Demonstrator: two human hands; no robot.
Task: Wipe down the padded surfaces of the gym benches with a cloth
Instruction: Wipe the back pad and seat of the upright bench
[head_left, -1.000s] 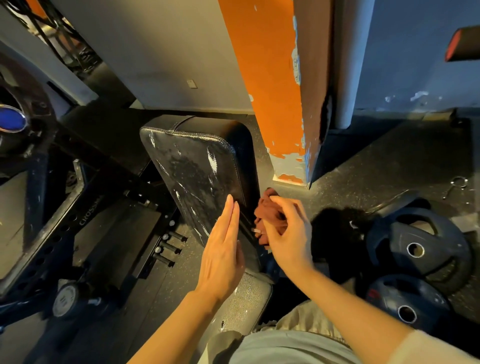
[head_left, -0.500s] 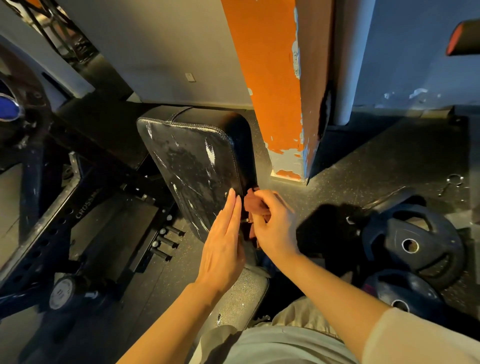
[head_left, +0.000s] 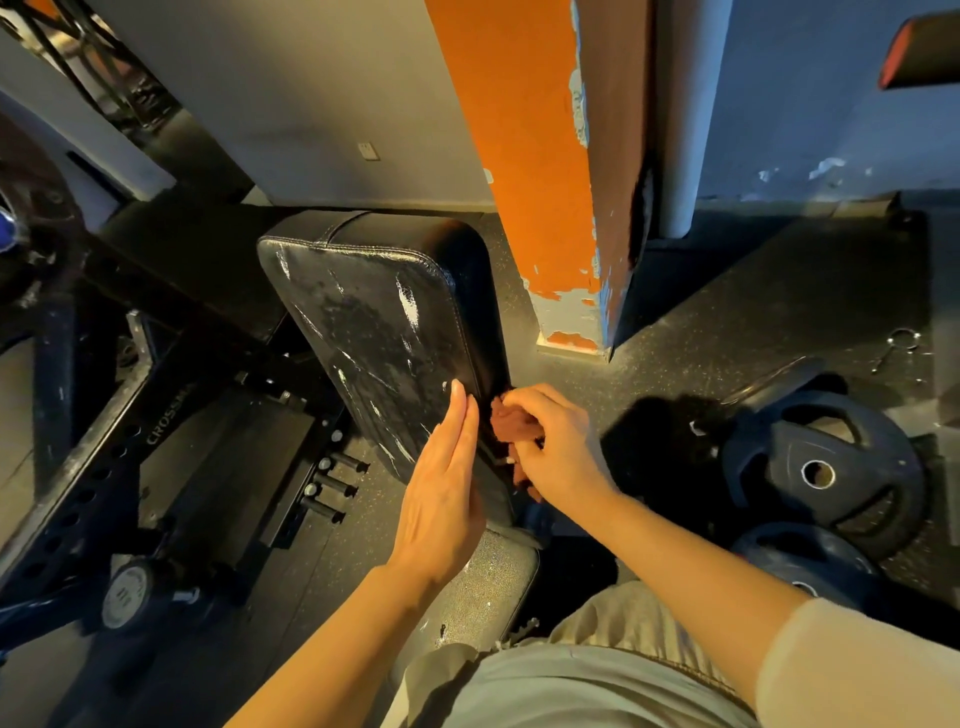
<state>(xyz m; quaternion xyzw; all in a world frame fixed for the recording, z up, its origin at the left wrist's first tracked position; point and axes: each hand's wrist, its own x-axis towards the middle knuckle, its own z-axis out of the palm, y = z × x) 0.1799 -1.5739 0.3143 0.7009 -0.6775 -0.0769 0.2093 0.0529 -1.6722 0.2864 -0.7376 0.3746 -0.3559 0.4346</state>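
Cloth (head_left: 511, 423), a rust-red rag, sits bunched against the right side edge of the black back pad (head_left: 384, 332), low down near where the pad meets the seat. A second ago I had it held out clear of the pad, off to the right; since then I have brought it in until it touches the side panel. I judge that the side-edge wipe is starting, while the top face, streaked with pale marks, remains to be done.

Right hand (head_left: 558, 447): fingers curled round the cloth, pinching it into a wad and pressing it to the pad's side. Left hand (head_left: 444, 493): fingers straight and held together, lying flat on the lower right part of the pad face, holding nothing. It has stayed in that spot over the last second, and I take it to be steadying the pad.

Seat pad (head_left: 493, 577), grey and speckled, lies just below the hands. Orange pillar (head_left: 524, 171) stands beyond the pad on the right. Weight plates (head_left: 826, 467) lie on the floor well to the right, and a black rack frame (head_left: 104, 426) stands to the left.
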